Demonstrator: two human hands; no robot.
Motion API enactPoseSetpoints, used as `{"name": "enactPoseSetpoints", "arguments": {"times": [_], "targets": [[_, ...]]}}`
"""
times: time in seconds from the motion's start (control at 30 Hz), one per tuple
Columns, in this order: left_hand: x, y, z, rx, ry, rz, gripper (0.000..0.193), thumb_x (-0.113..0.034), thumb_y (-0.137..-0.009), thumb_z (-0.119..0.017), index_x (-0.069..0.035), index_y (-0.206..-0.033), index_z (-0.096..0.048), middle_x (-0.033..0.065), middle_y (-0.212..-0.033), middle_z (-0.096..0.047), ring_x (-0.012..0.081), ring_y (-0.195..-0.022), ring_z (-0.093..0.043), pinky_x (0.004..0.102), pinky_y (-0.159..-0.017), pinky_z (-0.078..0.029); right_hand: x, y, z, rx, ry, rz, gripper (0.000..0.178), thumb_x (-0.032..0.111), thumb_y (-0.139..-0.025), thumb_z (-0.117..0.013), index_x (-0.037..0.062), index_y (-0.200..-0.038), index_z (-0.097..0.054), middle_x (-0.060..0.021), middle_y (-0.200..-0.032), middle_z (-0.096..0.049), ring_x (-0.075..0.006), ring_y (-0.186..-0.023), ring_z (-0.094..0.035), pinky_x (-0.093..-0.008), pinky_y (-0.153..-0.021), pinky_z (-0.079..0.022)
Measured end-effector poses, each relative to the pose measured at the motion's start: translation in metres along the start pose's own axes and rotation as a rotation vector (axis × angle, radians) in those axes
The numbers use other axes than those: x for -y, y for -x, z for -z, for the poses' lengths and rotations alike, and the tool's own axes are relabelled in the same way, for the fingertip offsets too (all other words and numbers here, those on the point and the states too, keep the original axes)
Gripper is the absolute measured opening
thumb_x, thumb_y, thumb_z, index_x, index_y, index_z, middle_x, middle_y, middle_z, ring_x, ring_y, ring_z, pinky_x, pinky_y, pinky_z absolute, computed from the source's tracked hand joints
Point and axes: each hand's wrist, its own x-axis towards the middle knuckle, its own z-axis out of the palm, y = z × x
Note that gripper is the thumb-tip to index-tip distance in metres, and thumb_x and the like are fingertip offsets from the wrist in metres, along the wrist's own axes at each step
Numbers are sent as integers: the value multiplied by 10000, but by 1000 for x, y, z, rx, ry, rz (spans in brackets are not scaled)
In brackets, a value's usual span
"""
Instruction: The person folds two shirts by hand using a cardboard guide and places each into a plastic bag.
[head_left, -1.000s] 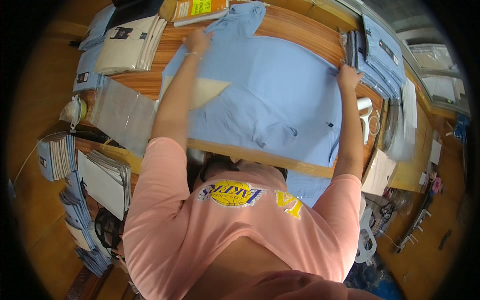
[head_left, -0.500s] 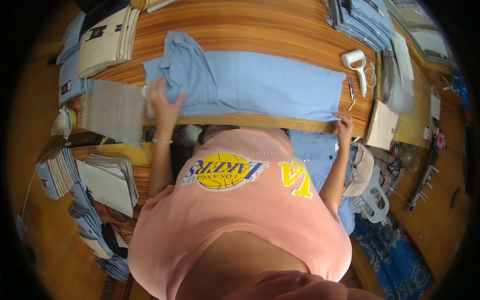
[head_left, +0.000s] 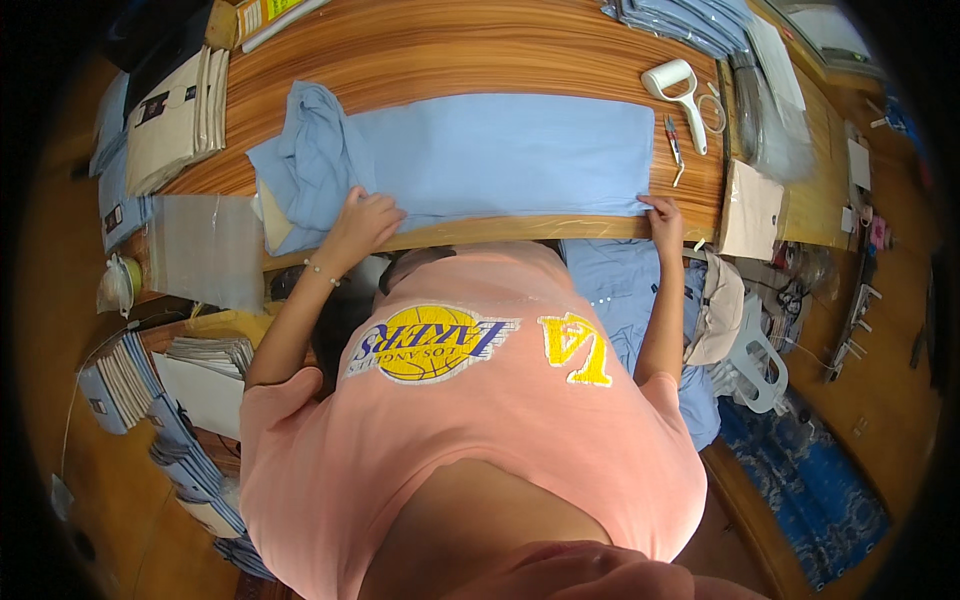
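Observation:
A light blue garment [head_left: 500,150] lies across the wooden table, its right part flat in a long folded strip. Toward its left end the cloth is bunched and rumpled, and a pale yellow edge shows beneath. My left hand [head_left: 368,225] is closed at the near edge beside the bunched part, fingers pressed together on the cloth. At the near right corner, my right hand [head_left: 661,215] pinches the garment between thumb and fingers.
A white lint roller [head_left: 685,95] and a small pen-like tool [head_left: 673,150] lie right of the garment. Clear plastic bags [head_left: 205,250] hang over the left table edge. Packed beige garments [head_left: 175,120] are stacked far left, packed blue ones [head_left: 690,30] far right.
My left hand has moved right along the near edge and closed on the cloth. My right hand keeps its pinch at the corner. The whole view has shifted slightly.

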Motion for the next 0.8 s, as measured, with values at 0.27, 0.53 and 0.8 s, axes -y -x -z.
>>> {"name": "enactPoseSetpoints", "arguments": {"times": [0.27, 0.53, 0.8], "targets": [[-1, -49, -9, -421, 86, 67, 334, -259, -815, -589, -142, -1127, -596, 84, -1268, -459, 275, -1213, -376, 515, -1025, -215, 17, -126, -25, -275, -74, -143, 283, 184, -799, -623, 26, -1034, -607, -106, -826, -627, -228, -756, -591, -333, -677, -463], [-1, -58, -34, -377, -55, 160, 401, -305, -850, -557, -202, -1237, -529, 62, -1354, -403, 264, -1282, -319, 527, -1042, -190, 16, -162, -36, -316, 360, -3, 339, 137, -757, -656, 22, -1064, -569, -98, -716, -624, -288, -668, -594, -381, -621, -468], [1, -59, -38, -378, -93, 171, 436, -319, -846, -556, -216, -1266, -506, 55, -1358, -403, 256, -1278, -325, 534, -1036, -197, 60, -19, -74, 110, 566, 313, 521, 322, -890, -476, 124, -1361, -371, -136, -1426, -309, -296, -1334, -259, -561, -1060, -146]]}}
